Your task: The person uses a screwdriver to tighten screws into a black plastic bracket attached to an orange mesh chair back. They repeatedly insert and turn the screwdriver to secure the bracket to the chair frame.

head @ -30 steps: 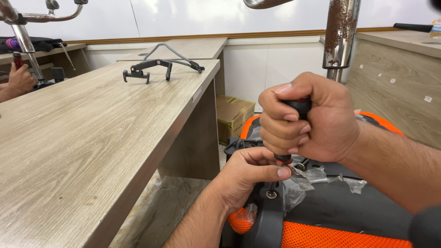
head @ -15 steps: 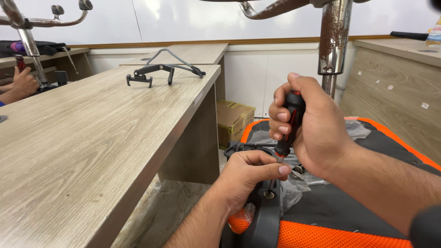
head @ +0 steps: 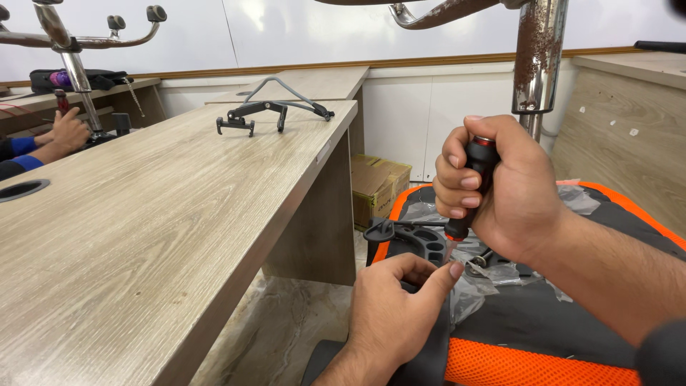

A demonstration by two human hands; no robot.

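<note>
**Screwdriver work over an orange-edged chair seat**

A long wooden desk (head: 143, 236) is running along the left of a white-walled room, with a stone floor showing beneath it. A black metal bracket (head: 271, 113) is lying near the desk's far end, and a cardboard box (head: 379, 187) is sitting on the floor beside the desk leg; its contents cannot be made out. At the far left another person's hand (head: 68, 132) is resting by an upturned chair base (head: 64, 43). A rusty chrome column (head: 539, 57) is standing upright just behind the working hands.

The right hand (head: 514, 189) is closing tightly around the black handle of a screwdriver (head: 473, 179), holding it tilted with the tip pointing down. The left hand (head: 396, 307) is curling just below, its index finger and thumb pinching at the tool's tip; anything held there is too small to see. Both are working over a black seat with orange edging (head: 543, 357), where crumpled clear plastic (head: 479, 279) and a black plastic part (head: 418, 239) are lying between the hands and the column
</note>
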